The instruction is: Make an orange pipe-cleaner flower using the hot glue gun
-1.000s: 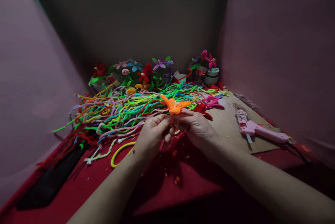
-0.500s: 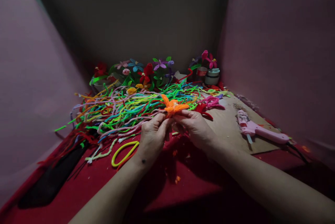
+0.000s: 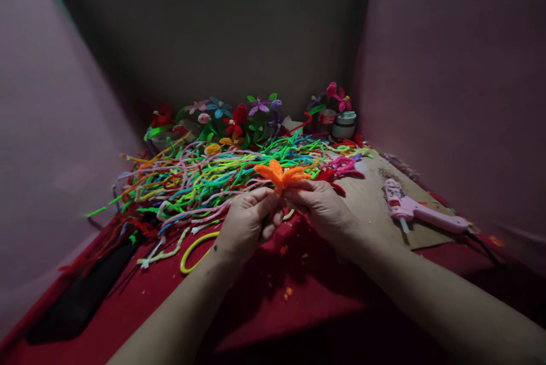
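An orange pipe-cleaner flower [image 3: 278, 174] is held up over the near edge of the heap, its petals spread upward and to the sides. My left hand [image 3: 251, 217] pinches its base between thumb and fingers. From the other side, my right hand [image 3: 322, 208] is closed on the base and the lower right petal. The fingertips of both hands nearly meet under the petals, so the flower's underside is hidden. Just behind lies a large heap of coloured pipe cleaners [image 3: 205, 174].
A pink glue gun [image 3: 420, 211] rests on a cardboard sheet [image 3: 362, 206] at the right. Finished flowers [image 3: 234, 120] and a jar [image 3: 343, 125] line the back. A yellow loop [image 3: 191, 251] and a black flat object [image 3: 81, 291] lie at the left on the red cloth [image 3: 170, 302].
The orange flower has been turned in my fingers, so its petals now point upward and outward with the centre no longer facing me. Both hands keep their grip.
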Motion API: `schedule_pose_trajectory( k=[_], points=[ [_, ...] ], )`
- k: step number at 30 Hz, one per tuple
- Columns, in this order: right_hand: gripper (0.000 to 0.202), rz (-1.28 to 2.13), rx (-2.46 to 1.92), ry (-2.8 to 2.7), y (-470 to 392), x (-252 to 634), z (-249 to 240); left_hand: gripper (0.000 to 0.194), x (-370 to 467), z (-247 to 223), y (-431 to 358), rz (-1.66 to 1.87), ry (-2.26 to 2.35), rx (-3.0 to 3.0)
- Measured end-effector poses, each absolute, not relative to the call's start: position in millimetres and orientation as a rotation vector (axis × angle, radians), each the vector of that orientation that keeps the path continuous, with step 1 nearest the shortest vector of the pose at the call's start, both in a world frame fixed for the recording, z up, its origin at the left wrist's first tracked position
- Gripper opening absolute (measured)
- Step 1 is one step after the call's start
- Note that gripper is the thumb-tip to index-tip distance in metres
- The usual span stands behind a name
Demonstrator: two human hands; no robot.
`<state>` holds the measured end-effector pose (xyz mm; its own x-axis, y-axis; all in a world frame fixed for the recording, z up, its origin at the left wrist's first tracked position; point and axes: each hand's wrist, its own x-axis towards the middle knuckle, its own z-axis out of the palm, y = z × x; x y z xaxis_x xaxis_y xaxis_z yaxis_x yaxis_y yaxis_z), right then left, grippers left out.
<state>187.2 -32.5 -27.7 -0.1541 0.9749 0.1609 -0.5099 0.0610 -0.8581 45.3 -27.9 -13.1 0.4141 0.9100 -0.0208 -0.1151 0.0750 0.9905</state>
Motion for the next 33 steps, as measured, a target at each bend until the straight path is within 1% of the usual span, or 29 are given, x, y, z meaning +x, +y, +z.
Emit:
schedule_pose_trajectory(
  k=[5, 10, 14, 17, 20, 23, 26, 27, 30, 33],
  points=[
    [0.013, 1.554, -0.628, -0.949, -30, 189, -30, 0.026, 41, -15, -23, 0.781, 0.711, 1.167],
    [0.010, 1.609, -0.582, -0.943, -30, 187, -34, 0.032, 37, -12, -20, 0.645, 0.599, 1.130],
    [0.006, 1.587, -0.584, -0.929, -31, 186, -35, 0.038, 37, -12, -19, 0.612, 0.646, 1.228],
    [0.005, 1.540, -0.585, -0.889, -30, 186, -35, 0.040, 43, -14, -23, 0.748, 0.831, 1.434],
    [0.007, 1.494, -0.579, -0.855, -29, 184, -36, 0.028, 50, -17, -30, 1.068, 1.086, 1.659],
    [0.006, 1.475, -0.591, -0.863, -28, 182, -39, 0.019, 53, -23, -35, 1.288, 1.148, 1.855],
    [0.009, 1.469, -0.608, -0.873, -28, 181, -43, 0.008, 52, -25, -37, 1.352, 1.134, 2.024],
    [0.010, 1.469, -0.609, -0.879, -27, 182, -44, 0.006, 51, -26, -37, 1.359, 1.138, 2.063],
    [0.010, 1.480, -0.611, -0.907, -27, 183, -45, 0.009, 50, -26, -36, 1.337, 1.153, 2.098],
    [0.017, 1.475, -0.609, -0.973, -29, 185, -43, 0.011, 50, -28, -35, 1.330, 1.139, 2.063]
  ],
)
